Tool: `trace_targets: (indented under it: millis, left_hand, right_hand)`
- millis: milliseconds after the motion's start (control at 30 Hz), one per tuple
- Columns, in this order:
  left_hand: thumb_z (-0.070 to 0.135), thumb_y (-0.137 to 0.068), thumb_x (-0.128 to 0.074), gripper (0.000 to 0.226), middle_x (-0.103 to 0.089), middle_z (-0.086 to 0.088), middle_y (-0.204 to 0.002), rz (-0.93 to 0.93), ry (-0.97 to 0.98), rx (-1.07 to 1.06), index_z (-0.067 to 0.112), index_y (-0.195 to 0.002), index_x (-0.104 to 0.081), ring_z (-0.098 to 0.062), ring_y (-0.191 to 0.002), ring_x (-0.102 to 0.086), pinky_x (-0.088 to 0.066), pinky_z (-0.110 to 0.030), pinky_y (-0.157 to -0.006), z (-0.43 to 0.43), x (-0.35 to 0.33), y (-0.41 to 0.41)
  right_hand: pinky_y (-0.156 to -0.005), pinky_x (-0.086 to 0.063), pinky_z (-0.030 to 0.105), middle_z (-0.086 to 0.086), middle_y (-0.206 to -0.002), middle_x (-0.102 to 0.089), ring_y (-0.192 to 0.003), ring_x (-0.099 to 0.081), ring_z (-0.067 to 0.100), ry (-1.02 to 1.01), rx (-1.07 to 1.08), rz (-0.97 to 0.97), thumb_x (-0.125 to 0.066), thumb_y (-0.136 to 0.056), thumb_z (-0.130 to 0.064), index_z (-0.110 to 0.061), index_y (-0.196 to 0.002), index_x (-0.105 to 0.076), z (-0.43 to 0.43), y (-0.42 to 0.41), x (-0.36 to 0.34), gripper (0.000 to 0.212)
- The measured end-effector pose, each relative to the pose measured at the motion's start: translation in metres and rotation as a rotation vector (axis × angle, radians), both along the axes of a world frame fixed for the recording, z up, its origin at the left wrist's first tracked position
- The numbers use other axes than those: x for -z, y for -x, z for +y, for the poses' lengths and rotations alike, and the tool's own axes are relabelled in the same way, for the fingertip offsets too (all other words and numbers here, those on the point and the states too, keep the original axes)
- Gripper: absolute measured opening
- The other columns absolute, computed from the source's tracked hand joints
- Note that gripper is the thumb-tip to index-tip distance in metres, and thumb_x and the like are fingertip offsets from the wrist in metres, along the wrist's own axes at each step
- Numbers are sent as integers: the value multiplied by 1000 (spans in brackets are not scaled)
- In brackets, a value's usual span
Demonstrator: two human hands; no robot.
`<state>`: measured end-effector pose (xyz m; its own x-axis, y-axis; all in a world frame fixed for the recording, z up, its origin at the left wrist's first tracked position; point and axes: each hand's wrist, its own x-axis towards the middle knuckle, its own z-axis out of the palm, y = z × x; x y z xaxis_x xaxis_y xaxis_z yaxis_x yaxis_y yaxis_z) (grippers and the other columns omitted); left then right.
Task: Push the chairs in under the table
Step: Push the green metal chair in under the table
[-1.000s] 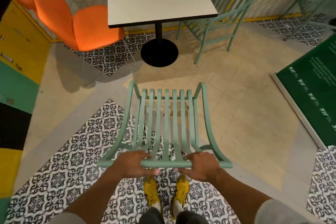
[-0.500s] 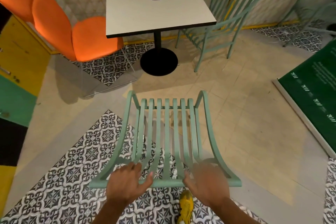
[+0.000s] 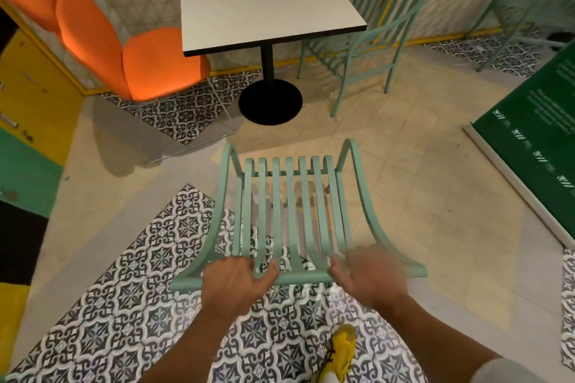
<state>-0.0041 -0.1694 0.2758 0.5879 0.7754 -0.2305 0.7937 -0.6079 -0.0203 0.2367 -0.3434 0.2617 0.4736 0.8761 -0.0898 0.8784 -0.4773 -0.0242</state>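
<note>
We are gripping the stiff, probably light slatted chair point(image 3: 292, 221) by its top rail, both hands point(image 3: 235, 281) point(image 3: 370, 277) curling around it; right one blurred.

3 green chairs point(image 3: 292, 214), 1 orange chair point(image 3: 130, 50), 1 table point(image 3: 264, 3), 2 hands point(image 3: 233, 283).

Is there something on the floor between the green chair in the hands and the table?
Nothing visible does: the floor between the green chair and the table is bare; only the table's black base stands ahead.
</note>
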Motion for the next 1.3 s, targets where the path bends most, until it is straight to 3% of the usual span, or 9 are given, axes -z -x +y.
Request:
trace_targets:
  millis: [67, 233, 400, 533, 833, 1167, 1300]
  left_hand:
    - [92, -86, -4, 98, -60, -1, -55, -6, 9, -10, 22, -73, -72, -13, -53, -63, -57, -26, -62, 1, 0, -3]
    - [93, -84, 4, 102, -59, 0, -52, -33, 16, -2, 24, -71, -71, -11, -50, -61, -58, -28, -61, 12, 2, -20]
    - [94, -86, -6, 99, -58, 0, -50, -23, 29, -21, 23, -65, -71, -13, -51, -62, -58, -30, -64, 26, 7, -32]
    - [93, -87, -8, 98, -56, 0, -47, -14, 12, -26, 24, -70, -75, -12, -48, -60, -58, -29, -65, 39, 7, -51]
    - [95, -85, -3, 102, -52, 0, -43, -28, -2, -72, 24, -67, -75, -7, -47, -57, -56, -27, -65, 76, 9, -104]
    - [98, -85, -9, 99, -55, 2, -43, -52, 19, -144, 25, -66, -74, -4, -43, -56, -51, -23, -54, 117, 13, -163]
    - [95, -86, -9, 98, -52, 5, -41, -30, -41, -122, 27, -71, -78, 0, -39, -52, -46, -19, -45, 132, 8, -181]
  right_hand:
    - [-48, -27, 26, -3, -55, -48, -42, -41, 8, -22, -9, 4, -16, -100, -81, -26, -63, -57, 1, -4, 2, 78]
    - [-46, -13, 22, -4, -43, -42, -37, -29, 2, -44, -2, -24, -21, -100, -80, -26, -56, -50, 15, -24, 0, 75]
    - [-47, -42, 25, -1, -44, -49, -39, -46, 10, -35, -14, -18, -27, -98, -79, -23, -58, -55, 30, -41, 5, 75]
    - [-52, -49, 30, 0, -48, -53, -43, -50, 16, -17, -35, -5, -28, -99, -78, -23, -61, -53, 47, -61, 2, 72]
    - [-52, -40, 32, -2, -49, -44, -46, -52, 23, 14, -87, 1, -27, -97, -79, -21, -61, -55, 92, -120, -4, 74]
    - [-49, -40, 30, 2, -48, -52, -43, -50, 20, 4, -141, 4, -26, -98, -80, -23, -60, -54, 143, -187, -3, 74]
    - [-44, -17, 23, -1, -39, -36, -34, -31, 10, -20, -124, 17, -33, -96, -79, -25, -51, -38, 163, -205, -4, 70]
